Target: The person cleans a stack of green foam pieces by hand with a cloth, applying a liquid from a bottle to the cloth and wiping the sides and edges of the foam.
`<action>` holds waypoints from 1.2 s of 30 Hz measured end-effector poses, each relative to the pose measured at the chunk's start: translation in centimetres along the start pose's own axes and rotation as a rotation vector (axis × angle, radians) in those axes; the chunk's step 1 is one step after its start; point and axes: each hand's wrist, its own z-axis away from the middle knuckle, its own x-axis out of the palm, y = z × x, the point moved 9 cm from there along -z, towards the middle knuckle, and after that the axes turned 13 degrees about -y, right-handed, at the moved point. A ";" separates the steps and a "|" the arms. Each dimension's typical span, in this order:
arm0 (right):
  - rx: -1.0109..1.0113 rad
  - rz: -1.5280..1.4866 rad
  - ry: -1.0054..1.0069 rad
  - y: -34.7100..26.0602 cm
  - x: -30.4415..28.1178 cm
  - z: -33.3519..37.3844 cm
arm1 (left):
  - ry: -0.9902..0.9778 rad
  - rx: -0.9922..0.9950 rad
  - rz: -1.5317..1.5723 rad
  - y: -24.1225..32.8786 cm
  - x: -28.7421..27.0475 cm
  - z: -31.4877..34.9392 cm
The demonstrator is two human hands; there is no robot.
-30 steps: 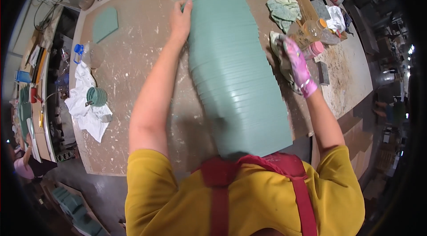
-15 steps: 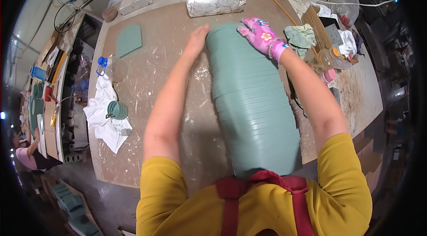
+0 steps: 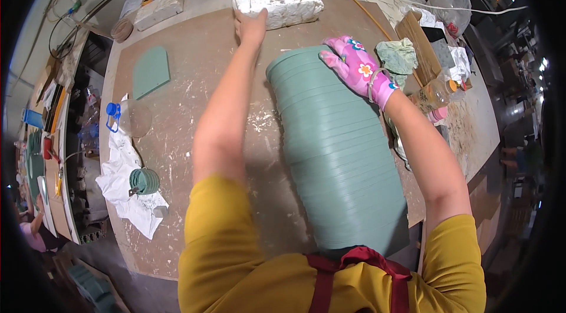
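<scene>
A long row of thin green arch-shaped slabs (image 3: 342, 153), packed face to face, runs from the middle of the table toward my body. Over its far right shoulder lies my right hand (image 3: 356, 70), in a pink flowered glove, fingers spread and resting on the slabs. My left hand (image 3: 251, 27) is bare and has its fingers around the near left corner of a white wrapped block (image 3: 283, 3). That block stands beyond the row's far end, with a gap between them. One loose green slab (image 3: 151, 71) lies flat at the far left.
To the left are a white cloth (image 3: 127, 180), a green ribbed cup (image 3: 144, 181) and a clear bottle with a blue cap (image 3: 113, 111). Along the right lie a crumpled green cloth (image 3: 398, 56), a wooden stick (image 3: 365, 12), bottles and an open cardboard box (image 3: 420, 47).
My left hand has left the side of the green row and moved forward onto the white block. My gloved right hand stays on the row. The view has shifted slightly.
</scene>
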 end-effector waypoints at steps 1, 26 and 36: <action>-0.008 0.033 0.018 0.0 -0.4 0.1 | -0.007 0.006 0.003 0.3 -0.4 1.0; -0.038 0.036 0.040 -1.0 -0.3 -0.2 | -0.528 0.337 -1.078 6.3 1.0 2.1; -0.012 0.220 0.102 -0.8 -0.7 -0.2 | -1.061 0.608 -0.913 6.8 -1.9 9.3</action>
